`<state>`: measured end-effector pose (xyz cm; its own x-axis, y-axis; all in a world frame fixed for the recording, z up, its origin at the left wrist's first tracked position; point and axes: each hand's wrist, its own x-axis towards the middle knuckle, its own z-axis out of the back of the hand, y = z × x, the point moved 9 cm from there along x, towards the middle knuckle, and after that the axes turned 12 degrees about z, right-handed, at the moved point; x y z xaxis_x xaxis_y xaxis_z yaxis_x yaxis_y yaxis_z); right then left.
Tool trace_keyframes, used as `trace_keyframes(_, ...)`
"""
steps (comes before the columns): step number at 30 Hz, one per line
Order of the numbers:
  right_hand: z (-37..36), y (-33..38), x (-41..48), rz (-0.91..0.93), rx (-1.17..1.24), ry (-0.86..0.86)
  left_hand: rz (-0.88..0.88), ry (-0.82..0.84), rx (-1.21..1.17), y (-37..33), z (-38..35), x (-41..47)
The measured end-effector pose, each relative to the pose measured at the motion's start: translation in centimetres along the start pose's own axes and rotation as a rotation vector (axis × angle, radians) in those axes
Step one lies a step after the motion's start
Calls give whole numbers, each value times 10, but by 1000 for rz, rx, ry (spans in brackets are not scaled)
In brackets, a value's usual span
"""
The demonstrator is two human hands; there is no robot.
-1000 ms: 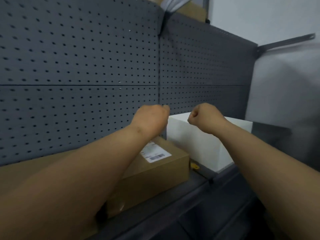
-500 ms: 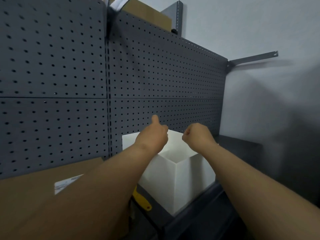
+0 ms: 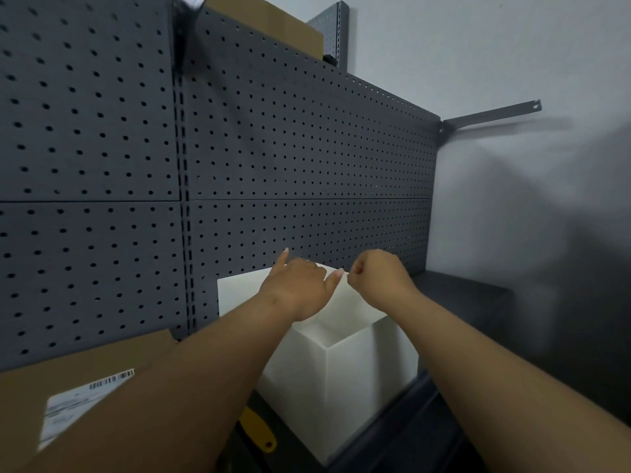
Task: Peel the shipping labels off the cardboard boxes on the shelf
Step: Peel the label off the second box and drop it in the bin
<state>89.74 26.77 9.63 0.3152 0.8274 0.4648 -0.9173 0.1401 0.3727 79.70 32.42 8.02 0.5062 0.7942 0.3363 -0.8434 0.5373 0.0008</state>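
A brown cardboard box (image 3: 112,363) lies on the shelf at the lower left. A white shipping label with a barcode (image 3: 78,402) is stuck flat on its top, partly covered by my left forearm. My left hand (image 3: 297,288) hovers over the open top of a white box (image 3: 345,387), with thumb and fingers spread and nothing in it. Just to its right, my right hand (image 3: 379,278) is curled into a fist over the same box, and I see nothing held in it. Neither hand touches the label.
A dark grey pegboard (image 3: 290,158) backs the shelf. A second cardboard box (image 3: 273,25) sits above the pegboard's top edge. A yellow tool handle (image 3: 259,430) lies between the two boxes. A dark ledge (image 3: 464,295) and a wall bracket (image 3: 491,114) are at the right.
The view has swung right, so the labelled box slid to the lower left. Both hands came over the white box. My left hand went from a fist to spread fingers.
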Motion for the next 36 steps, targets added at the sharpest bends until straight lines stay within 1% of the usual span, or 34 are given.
trace_keyframes(3,2,0,-1,3,10,-13,23,28,-39,0,2,-3)
trace_keyframes(7,4,0,-3,17,16,-16,63,65,-193,1,-2,0)
trace_keyframes(9,3,2,-4,31,6,-2,60,67,-154,0,-6,3)
trace_keyframes(11,2,1,-4,34,-3,8,47,48,-108,-2,-8,4)
trace_keyframes(14,-1,-1,-3,42,0,13,30,-18,-118,-3,-6,8)
trace_keyframes(16,-3,-1,-3,53,3,16,-27,-52,-222,-8,-3,11)
trace_keyframes(18,-4,-1,-4,58,8,20,-91,-107,-194,-11,3,9)
trace_keyframes(20,-4,0,-4,66,6,21,-73,-40,-171,-13,-1,8)
trace_keyframes(21,-4,-1,-4,66,7,20,-46,-9,-102,-12,-3,7)
trace_keyframes(23,-4,-1,-5,65,6,20,-33,-14,5,-11,-5,8)
trace_keyframes(26,-4,-2,-6,66,-10,29,-38,-65,26,-10,-4,8)
trace_keyframes(30,-5,-4,-7,69,-34,23,5,-158,-44,-7,1,6)
trace_keyframes(34,-9,-6,-6,60,-34,26,-21,-173,45,-11,1,8)
trace_keyframes(36,-10,-7,-7,59,-26,25,-8,-133,45,-10,-1,11)
